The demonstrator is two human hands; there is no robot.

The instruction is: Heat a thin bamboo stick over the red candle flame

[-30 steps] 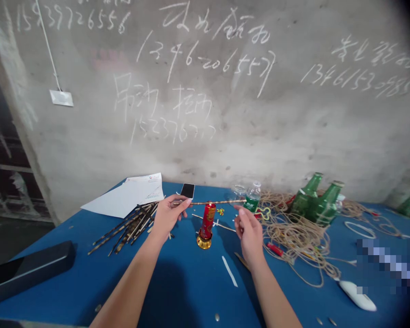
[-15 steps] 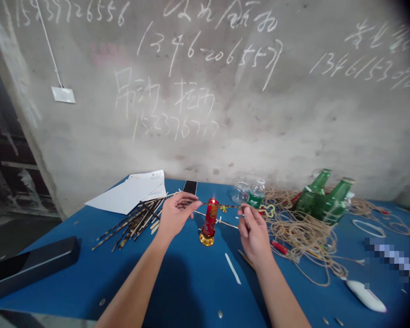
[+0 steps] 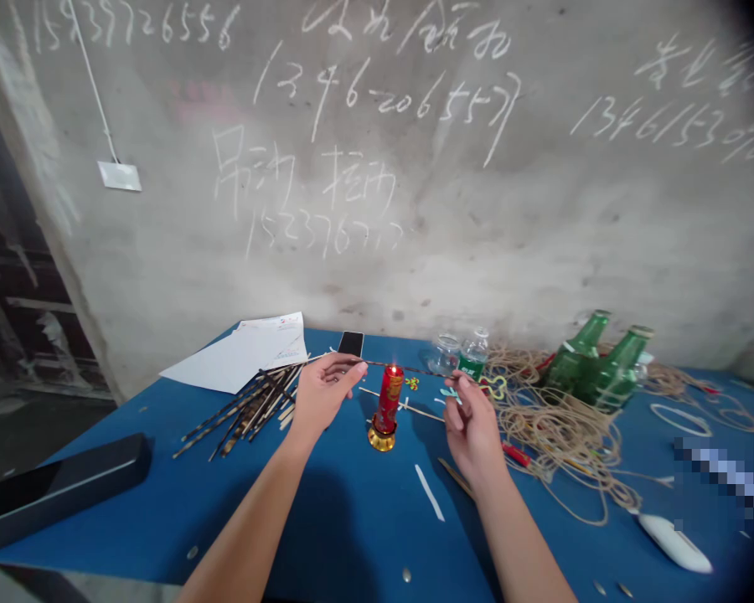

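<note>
A thin dark stick (image 3: 418,370) stretches between my two hands, level across the flame of a lit red candle (image 3: 389,402). My left hand (image 3: 327,383) pinches the stick's left part between thumb and fingers. At the other end, my right hand (image 3: 471,417) is closed on it, fingers curled. The candle stands upright in a gold-coloured holder (image 3: 382,440) on the blue table (image 3: 364,511). Left of my left hand lies a pile of sticks (image 3: 251,410), some dark or scorched in bands and some pale.
Papers (image 3: 226,360) and a phone (image 3: 351,343) lie at the back. On the right are a jar (image 3: 445,353), a small bottle (image 3: 473,352), green bottles (image 3: 616,368) and tangled cord (image 3: 559,435). A dark long case (image 3: 63,490) sits at left; a white strip (image 3: 429,492) lies in front.
My right hand has moved slightly right, and the stick now sits a little higher at the flame. My left hand keeps its pinch with little movement.
</note>
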